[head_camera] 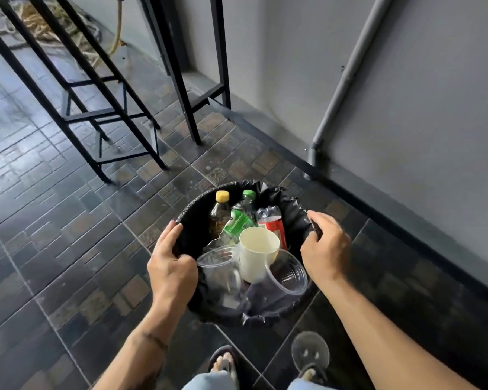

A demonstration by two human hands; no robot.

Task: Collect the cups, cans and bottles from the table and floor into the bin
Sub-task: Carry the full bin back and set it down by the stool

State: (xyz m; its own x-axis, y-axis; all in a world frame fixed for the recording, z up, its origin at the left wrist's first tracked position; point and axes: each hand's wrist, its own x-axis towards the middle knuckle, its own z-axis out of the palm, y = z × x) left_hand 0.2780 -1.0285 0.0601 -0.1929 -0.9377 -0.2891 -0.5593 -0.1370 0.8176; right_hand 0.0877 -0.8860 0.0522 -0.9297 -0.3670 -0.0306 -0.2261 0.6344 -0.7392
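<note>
Head view looks down on the bin (190,218), black bag folded over its rim, standing on the tiled floor between my feet and the wall; I grip it on both sides, probably to steady or lift it; my left hand (171,266) curls over the near-left rim, fingers clamped on it, thumb outside; my right hand (326,249) rests on the right rim, fingers bent and slightly spread, pinching the bag; both forearms reach forward and down; inside lie a yellow-capped bottle (219,218), a green-capped bottle (241,220), a red can (273,225), a paper cup (257,254) and two clear cups; a third clear cup (310,351) still lies by my right foot, so collecting looks nearly done.
</note>
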